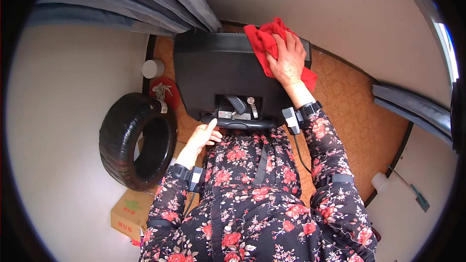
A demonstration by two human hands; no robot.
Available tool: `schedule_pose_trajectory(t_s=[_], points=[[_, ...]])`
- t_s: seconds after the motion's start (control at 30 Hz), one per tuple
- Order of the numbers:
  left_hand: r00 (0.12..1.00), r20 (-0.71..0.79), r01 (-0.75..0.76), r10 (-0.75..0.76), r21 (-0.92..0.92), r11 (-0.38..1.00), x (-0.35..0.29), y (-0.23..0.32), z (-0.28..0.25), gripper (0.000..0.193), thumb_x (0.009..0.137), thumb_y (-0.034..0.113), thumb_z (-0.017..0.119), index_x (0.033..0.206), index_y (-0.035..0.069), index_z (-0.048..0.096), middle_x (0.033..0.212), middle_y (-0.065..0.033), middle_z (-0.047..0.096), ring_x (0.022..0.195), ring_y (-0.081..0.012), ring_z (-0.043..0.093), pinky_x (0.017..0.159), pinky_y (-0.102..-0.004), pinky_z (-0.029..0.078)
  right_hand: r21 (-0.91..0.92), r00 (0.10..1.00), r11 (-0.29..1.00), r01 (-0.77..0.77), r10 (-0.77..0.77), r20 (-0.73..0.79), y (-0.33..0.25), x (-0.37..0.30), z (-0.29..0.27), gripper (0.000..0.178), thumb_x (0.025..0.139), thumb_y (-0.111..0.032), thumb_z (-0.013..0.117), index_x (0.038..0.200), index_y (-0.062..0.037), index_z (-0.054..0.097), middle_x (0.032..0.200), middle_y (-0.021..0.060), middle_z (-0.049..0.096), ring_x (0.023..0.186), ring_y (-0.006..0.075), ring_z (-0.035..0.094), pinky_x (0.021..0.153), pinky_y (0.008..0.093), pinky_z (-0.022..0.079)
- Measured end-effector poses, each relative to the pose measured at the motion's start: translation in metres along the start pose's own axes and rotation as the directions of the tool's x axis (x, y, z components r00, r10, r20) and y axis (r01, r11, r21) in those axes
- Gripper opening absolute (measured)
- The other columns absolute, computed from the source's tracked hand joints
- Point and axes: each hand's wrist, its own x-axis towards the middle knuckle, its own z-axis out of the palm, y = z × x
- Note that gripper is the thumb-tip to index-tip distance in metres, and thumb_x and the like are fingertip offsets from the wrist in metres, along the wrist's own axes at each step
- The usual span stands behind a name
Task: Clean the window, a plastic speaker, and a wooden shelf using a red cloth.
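My right hand (pixel 288 64) presses a bunched red cloth (pixel 261 40) onto the right side of a black tabletop (pixel 208 70), fingers spread over the fabric and gripping it. At the near edge of this black piece of furniture, a small drawer (pixel 247 124) is pulled out toward me. My left hand (pixel 200 138) is closed at the left end of the drawer front, thumb above and fingers bent below. Inside the drawer lie a wristwatch (pixel 253 106), a dark ridged object (pixel 236 104) and some small pale items (pixel 225 114).
On the left, a black-wrapped tyre (pixel 127 138) stands by a cardboard box (pixel 130 213). A white roll-like object (pixel 153 69) and a red round item (pixel 167 87) sit beyond it. Grey curtains (pixel 131 0) hang at the far left; a fly swatter (pixel 418 198) is at the right wall.
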Motion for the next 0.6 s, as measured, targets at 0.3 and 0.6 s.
schedule_pose_trajectory(t_s=[0.3, 0.6], points=[[1.000, 0.011, 0.027, -0.028, 0.073, 0.997, 0.016, 0.014, 0.013, 0.059, 0.089, 0.057, 0.049, 0.102, 0.000, 0.061, 0.084, -0.0096, 0.069, 0.071, -0.0146, 0.066, 0.062, -0.0247, 0.051, 0.066, 0.965, 0.985, 0.163, -0.173, 0.198, 0.037, -0.080, -0.029, 0.061, 0.064, -0.026, 0.076, 0.121, -0.0169, 0.055, 0.135, 0.0118, 0.041, 0.126, 0.0345, 0.036, 0.099, 0.0481, 0.032], [0.998, 0.004, -0.064, 0.064, 0.203, 0.977, 0.023, 0.043, 0.047, 0.060, 0.086, 0.060, 0.051, 0.087, 0.000, 0.063, 0.077, -0.0080, 0.068, 0.065, -0.0171, 0.064, 0.059, -0.0305, 0.048, 0.178, 0.933, 0.938, 0.299, -0.326, 0.150, -0.027, 0.011, 0.009, 0.056, 0.069, -0.033, 0.072, 0.120, -0.0176, 0.055, 0.131, 0.0119, 0.045, 0.125, 0.0341, 0.037, 0.096, 0.0484, 0.036]])
